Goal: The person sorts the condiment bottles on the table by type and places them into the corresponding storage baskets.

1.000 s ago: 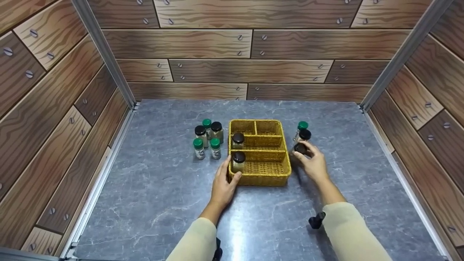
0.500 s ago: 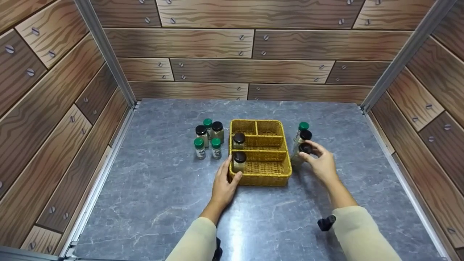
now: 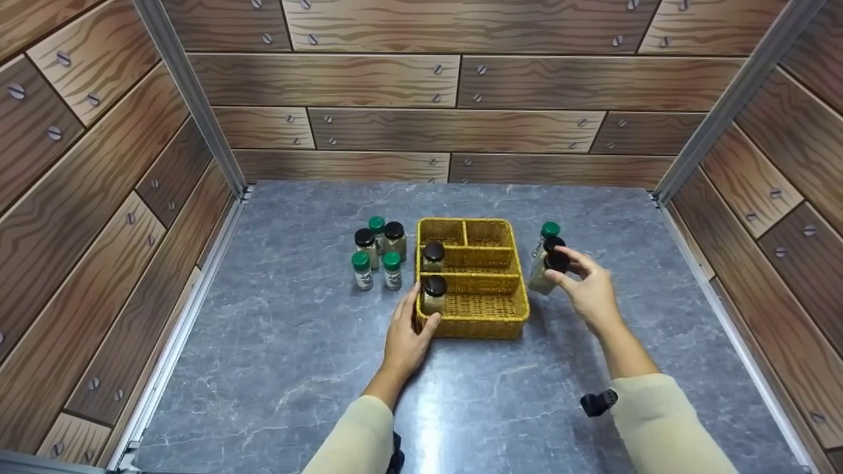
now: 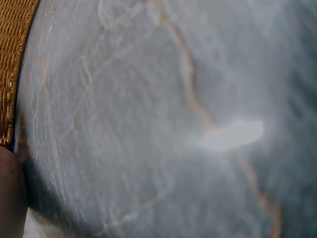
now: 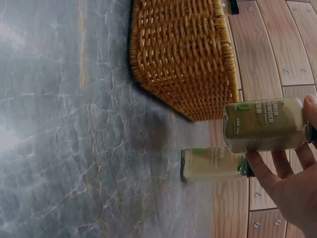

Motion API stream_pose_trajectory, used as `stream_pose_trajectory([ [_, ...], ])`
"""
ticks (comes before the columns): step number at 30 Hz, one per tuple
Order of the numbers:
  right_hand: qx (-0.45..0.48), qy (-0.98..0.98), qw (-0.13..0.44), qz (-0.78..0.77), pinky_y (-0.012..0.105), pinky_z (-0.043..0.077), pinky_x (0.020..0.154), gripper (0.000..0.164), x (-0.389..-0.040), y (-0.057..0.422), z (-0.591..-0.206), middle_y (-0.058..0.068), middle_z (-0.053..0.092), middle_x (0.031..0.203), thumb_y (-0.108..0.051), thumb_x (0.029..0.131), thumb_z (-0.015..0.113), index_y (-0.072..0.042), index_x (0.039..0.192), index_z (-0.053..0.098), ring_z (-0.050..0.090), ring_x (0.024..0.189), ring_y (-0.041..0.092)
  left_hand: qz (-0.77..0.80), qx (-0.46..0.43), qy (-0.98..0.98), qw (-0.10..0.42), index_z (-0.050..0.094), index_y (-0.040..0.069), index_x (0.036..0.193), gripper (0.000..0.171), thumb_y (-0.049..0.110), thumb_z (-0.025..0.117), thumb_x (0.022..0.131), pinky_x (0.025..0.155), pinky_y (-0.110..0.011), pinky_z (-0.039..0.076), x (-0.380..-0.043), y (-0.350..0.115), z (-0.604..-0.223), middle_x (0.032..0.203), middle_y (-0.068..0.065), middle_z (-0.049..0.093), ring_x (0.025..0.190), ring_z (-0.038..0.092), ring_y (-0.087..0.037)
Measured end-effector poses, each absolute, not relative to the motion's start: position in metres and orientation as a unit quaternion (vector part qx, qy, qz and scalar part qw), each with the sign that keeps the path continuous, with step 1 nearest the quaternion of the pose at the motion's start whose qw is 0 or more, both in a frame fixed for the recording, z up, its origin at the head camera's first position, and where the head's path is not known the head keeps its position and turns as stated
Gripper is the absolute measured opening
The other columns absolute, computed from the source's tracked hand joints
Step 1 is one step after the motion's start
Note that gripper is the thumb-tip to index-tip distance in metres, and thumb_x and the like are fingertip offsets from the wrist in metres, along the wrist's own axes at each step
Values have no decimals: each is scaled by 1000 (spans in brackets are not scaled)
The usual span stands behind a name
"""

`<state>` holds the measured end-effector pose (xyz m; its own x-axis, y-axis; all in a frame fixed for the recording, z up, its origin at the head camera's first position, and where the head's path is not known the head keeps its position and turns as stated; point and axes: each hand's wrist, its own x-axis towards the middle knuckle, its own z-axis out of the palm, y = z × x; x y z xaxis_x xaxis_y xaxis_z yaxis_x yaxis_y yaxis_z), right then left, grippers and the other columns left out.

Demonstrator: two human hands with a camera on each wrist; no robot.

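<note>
Lifting step, by the look: right hand (image 3: 594,295) grasps black-lidded, squarish clear-glass cumin jar (image 5: 265,125), raised off grey marbled table (image 3: 296,368), just right of golden woven rectangular basket (image 3: 484,328); left hand (image 3: 404,334) against basket's near-left corner, fingers extended; next move probably needs rim clearance

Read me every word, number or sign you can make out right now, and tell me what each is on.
"UMIN": label of the jar in the right hand; first letter unclear.
"OWDER": same label, next line; first letter unclear.
"QUALITY": same label, end of a smaller line.
Same label's green mark and other characters: too blurred.
Label of the jar beyond it: too blurred.
Green-capped jars, head view: labels too small.
</note>
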<state>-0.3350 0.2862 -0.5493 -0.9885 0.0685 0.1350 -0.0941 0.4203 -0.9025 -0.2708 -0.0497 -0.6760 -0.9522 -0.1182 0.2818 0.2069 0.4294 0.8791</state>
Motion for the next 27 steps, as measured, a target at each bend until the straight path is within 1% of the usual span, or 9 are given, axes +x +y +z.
stream_pose_trajectory([
  [3,14,-834,75,547,6,51,92,62,-335,283,-545,19,65,151,-22,94,87,-10,150,65,61,113,-9,-536,-27,-830,151,42,23,167,73,41,71,103,122,-63,45,-271,-49,-676,163,-18,54,148,55,-42],
  [6,19,-826,72,558,6,52,92,62,-335,278,-537,18,64,152,-20,94,86,-10,151,64,64,120,3,-540,-27,-828,149,42,23,167,73,42,71,102,123,-63,44,-271,-50,-674,163,-18,53,148,55,-42],
  [9,30,-816,64,574,8,55,93,61,-336,270,-531,18,63,152,-17,94,86,-11,151,65,64,124,9,-539,-26,-828,150,42,23,167,73,42,71,102,122,-63,45,-271,-50,-674,163,-18,53,148,55,-42],
  [13,53,-801,46,595,13,59,94,61,-339,261,-526,20,60,155,-15,94,86,-6,150,64,63,122,4,-536,-26,-831,149,42,24,167,73,42,71,103,120,-64,46,-271,-50,-676,162,-19,54,147,56,-43],
  [16,65,-793,29,605,16,60,95,60,-342,253,-526,21,57,156,-15,95,84,-4,150,62,63,121,4,-535,-26,-832,146,42,24,167,72,42,71,103,120,-63,47,-271,-49,-677,162,-19,54,147,56,-43],
  [20,70,-792,33,605,20,64,89,57,-347,243,-527,24,59,150,-13,95,84,-3,148,64,66,117,5,-533,-26,-833,147,42,24,167,73,43,71,103,120,-62,47,-270,-50,-676,162,-19,54,147,56,-42],
  [23,77,-798,58,594,21,63,93,56,-352,234,-529,25,64,144,-10,94,85,-1,145,66,68,113,7,-532,-27,-833,149,42,24,166,73,42,71,102,121,-62,46,-270,-50,-675,162,-18,54,147,56,-42],
  [25,84,-804,69,585,21,61,99,55,-355,228,-530,24,66,141,-9,93,85,-1,144,67,68,113,11,-532,-27,-833,150,43,24,166,73,42,72,102,121,-62,46,-270,-51,-676,162,-18,54,147,56,-42],
  [27,93,-808,74,577,25,58,108,54,-358,221,-531,22,68,141,-8,92,85,-1,143,68,68,116,17,-532,-27,-832,151,43,23,166,73,42,72,102,121,-62,46,-270,-51,-675,162,-18,54,148,55,-42],
])
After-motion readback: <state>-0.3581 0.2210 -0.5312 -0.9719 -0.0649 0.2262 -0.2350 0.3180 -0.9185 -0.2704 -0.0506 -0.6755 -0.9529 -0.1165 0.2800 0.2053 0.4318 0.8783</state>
